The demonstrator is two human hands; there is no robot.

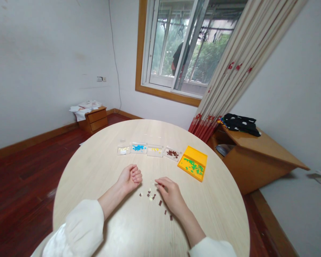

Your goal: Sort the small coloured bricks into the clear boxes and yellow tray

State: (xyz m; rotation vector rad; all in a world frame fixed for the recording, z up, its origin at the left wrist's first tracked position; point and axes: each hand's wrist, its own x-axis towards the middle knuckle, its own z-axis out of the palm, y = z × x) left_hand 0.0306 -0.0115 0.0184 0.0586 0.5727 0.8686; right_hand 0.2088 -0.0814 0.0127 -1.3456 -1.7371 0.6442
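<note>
My left hand [130, 177] is closed in a loose fist over the table, fingers curled inward; whatever it may hold is hidden. To its right, my right hand [171, 192] has thumb and index finger pressed together low over the tabletop. Anything in that pinch is too small to make out. Between and below the hands lie small brown pieces [160, 203] and a few cream pieces [151, 198], like tiny building bricks. Some brown ones lie close beside my right hand, strung out toward the wrist.
Beyond my hands stand clear trays with cream, blue [139, 147], yellow [155, 150] and brown pieces [172, 154]. An open orange case [196, 154] holds green pieces. They stand on a round table [91, 171]. A wooden cabinet [256, 157] is at the right, a window behind.
</note>
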